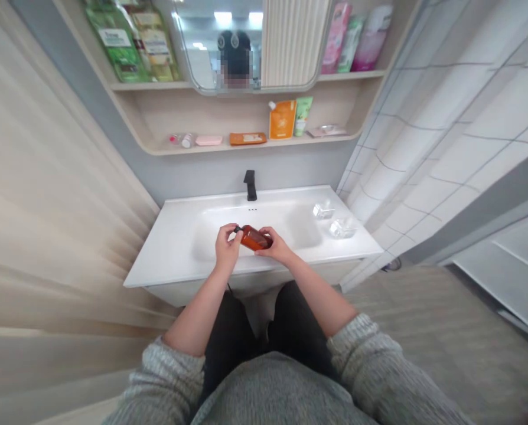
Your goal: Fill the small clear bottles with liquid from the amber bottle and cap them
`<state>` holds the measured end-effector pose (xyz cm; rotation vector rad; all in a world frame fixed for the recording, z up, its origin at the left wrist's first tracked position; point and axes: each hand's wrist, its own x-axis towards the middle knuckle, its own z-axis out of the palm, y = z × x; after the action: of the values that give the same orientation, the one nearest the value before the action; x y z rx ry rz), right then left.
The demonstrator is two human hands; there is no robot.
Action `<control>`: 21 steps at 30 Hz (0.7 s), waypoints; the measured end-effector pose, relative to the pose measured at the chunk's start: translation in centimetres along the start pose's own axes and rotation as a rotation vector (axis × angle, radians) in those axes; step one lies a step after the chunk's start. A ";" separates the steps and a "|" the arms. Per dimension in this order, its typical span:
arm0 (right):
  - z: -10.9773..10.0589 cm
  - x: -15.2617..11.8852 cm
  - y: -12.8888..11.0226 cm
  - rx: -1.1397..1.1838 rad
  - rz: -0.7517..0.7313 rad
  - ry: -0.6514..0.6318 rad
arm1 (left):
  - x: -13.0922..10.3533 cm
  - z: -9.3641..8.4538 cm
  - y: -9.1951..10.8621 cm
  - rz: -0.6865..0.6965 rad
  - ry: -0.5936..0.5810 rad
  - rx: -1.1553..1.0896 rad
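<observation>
An amber bottle (253,237) with a black top lies tilted on its side between my hands, above the front part of the white sink basin (202,233). My left hand (227,245) is closed round the black top (238,229), thumb and fingers on it. At the other end, my right hand (274,244) grips the base of the bottle, its fingers wrapped round the body. Part of the bottle's lower end is hidden by those fingers. The label, if any, cannot be read.
Behind the basin stands a black faucet (250,185). Two clear containers (342,227) sit on the counter's right side. A wall shelf (202,149) above carries an orange pouch (282,120), a green tube (303,116) and a pink bar (209,140). Curtains (69,195) hang on both sides.
</observation>
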<state>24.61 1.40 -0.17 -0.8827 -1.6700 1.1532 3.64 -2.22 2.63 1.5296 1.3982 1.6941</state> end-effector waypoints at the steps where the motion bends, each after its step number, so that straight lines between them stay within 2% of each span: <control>1: -0.4 0.3 0.2 -0.050 0.018 0.015 | 0.4 -0.2 -0.7 -0.019 0.021 0.032; 4: -1.1 1.3 0.7 -0.179 0.011 0.038 | 1.4 -0.5 -2.9 -0.109 0.033 0.044; 8: -1.0 1.8 1.7 -0.250 0.009 0.021 | 1.8 -0.7 -4.8 -0.147 -0.056 0.026; 13: -1.2 1.5 3.3 -0.230 -0.012 -0.039 | 1.9 -1.2 -6.3 -0.178 -0.178 0.191; 17: -1.6 1.7 3.9 -0.187 0.019 -0.048 | 2.3 -1.3 -7.3 -0.199 -0.232 0.101; 21: -1.7 2.1 4.3 -0.158 0.082 -0.025 | 2.6 -1.2 -7.5 -0.172 -0.241 0.033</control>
<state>25.75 5.11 -3.42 -1.0480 -1.7779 1.1016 -0.29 2.39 -2.66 1.5257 1.3920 1.3436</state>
